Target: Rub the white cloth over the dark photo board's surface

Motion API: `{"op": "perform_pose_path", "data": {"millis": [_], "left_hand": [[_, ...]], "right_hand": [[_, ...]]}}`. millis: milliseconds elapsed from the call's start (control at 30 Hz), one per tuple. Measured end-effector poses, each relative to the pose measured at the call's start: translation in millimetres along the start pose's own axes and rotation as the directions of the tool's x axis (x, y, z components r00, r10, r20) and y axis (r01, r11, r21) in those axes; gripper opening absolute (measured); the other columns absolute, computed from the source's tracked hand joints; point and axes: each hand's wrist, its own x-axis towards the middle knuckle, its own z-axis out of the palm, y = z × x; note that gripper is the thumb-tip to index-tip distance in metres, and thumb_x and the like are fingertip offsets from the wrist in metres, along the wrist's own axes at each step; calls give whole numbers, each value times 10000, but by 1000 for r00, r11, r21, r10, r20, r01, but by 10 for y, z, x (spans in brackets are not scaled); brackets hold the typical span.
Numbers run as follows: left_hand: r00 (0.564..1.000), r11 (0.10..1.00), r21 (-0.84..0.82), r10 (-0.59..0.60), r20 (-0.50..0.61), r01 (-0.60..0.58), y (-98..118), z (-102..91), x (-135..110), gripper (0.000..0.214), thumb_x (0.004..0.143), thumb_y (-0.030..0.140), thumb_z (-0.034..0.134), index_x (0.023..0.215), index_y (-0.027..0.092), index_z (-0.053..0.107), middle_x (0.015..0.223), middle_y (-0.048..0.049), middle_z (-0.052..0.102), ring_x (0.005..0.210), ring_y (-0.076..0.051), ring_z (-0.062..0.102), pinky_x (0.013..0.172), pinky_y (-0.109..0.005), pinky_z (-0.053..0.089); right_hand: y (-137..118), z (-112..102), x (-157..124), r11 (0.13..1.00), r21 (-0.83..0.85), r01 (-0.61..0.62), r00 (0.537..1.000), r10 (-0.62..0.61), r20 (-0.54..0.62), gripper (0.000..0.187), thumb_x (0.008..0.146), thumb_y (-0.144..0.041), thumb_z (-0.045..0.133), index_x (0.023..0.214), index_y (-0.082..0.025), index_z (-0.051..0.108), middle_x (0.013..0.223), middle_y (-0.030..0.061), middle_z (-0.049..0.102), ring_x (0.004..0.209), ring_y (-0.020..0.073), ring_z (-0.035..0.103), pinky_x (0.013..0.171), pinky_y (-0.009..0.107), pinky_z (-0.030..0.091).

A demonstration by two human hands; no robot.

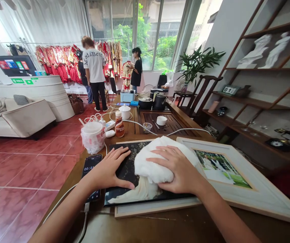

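left hand (113, 167): splayed, laid on dark picture (127, 170) | right hand (179, 165): grasping white wad (150, 152) | bottle (120, 125): "NESCAFÉ" | phone (94, 160): "00:01"

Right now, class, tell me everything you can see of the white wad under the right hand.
The white wad looks soft and fluffy, like cotton batting or plush cloth, bunched into a rounded, uneven lump with puffy folds. The right hand holds it, fingers spread over it and thumb at its lower edge, hiding part of it. It lies on the dark picture panel. Its right side overlaps the framed photo in view; whether they touch is unclear.
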Motion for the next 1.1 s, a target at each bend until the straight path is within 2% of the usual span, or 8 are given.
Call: {"op": "perform_pose_path", "data": {"millis": [100, 200, 333, 433, 533, 767, 967, 1100], "left_hand": [[1000, 1000, 13, 24, -6, -24, -33, 22, -11, 1041, 693, 739, 700, 1525, 261, 297, 1581, -112, 291, 1445, -353, 278, 1195, -570, 153], [999, 999, 20, 38, -12, -37, -44, 27, -9, 1018, 711, 698, 713, 1526, 254, 293, 1580, -109, 293, 1446, -343, 279, 1201, -559, 148], [999, 999, 12, 35, -24, -35, -30, 23, -15, 1053, 675, 764, 691, 1506, 231, 325, 1575, -117, 299, 1446, -343, 279, 1207, -550, 138], [999, 999, 5, 34, -41, -34, -28, 23, -22, 1033, 678, 767, 685, 1497, 241, 341, 1570, -115, 307, 1439, -351, 290, 1204, -554, 147], [998, 999, 14, 40, -45, -40, -37, 26, -23, 1039, 677, 769, 683, 1500, 239, 335, 1566, -119, 312, 1432, -359, 304, 1201, -564, 148], [997, 996, 69, 59, -48, -56, -55, 41, -7, 1029, 671, 720, 718, 1494, 222, 351, 1553, -125, 336, 1428, -364, 308, 1197, -560, 184], [999, 999, 46, 26, -25, -25, -37, 27, -22, 1083, 660, 810, 655, 1508, 221, 330, 1560, -131, 317, 1434, -382, 283, 1178, -564, 243], [999, 998, 53, 29, -16, -28, -39, 34, -21, 1074, 669, 815, 644, 1506, 220, 330, 1563, -132, 309, 1436, -375, 278, 1178, -561, 241]], "right_hand": [[-147, 30, -5, 995, 70, 69, 997, -72, 42, 697, 616, -412, 743, 1294, -372, 587, 1394, 35, 547, 1290, 357, 446, 1079, 566, 235], [-205, 34, 6, 992, 96, 85, 994, -91, 58, 687, 623, -408, 732, 1293, -373, 584, 1405, 28, 540, 1287, 346, 452, 1076, 555, 239], [-75, 22, -18, 997, 53, 61, 997, -64, 46, 686, 639, -405, 732, 1304, -353, 574, 1400, 44, 541, 1279, 336, 466, 1076, 539, 260], [63, 10, -61, 1000, -11, 3, 1000, -3, -25, 643, 670, -403, 718, 1290, -296, 584, 1367, 92, 552, 1255, 344, 485, 1053, 535, 306], [83, 14, -89, 999, -37, -12, 997, 9, -80, 607, 683, -397, 708, 1262, -257, 595, 1330, 122, 561, 1241, 349, 488, 1028, 530, 343], [-134, 81, -77, 992, 29, 126, 992, -127, 29, 734, 630, -415, 721, 1338, -353, 538, 1390, 49, 537, 1298, 342, 448, 1102, 567, 223], [-9, 41, -96, 997, -77, -26, 1000, 26, 7, 823, 657, -413, 727, 1426, -406, 433, 1495, 56, 432, 1350, 377, 387, 1092, 622, 197], [-96, 83, -102, 998, -64, 5, 1000, -6, -16, 785, 683, -436, 698, 1423, -369, 444, 1464, 71, 462, 1343, 373, 389, 1089, 611, 217]]}}
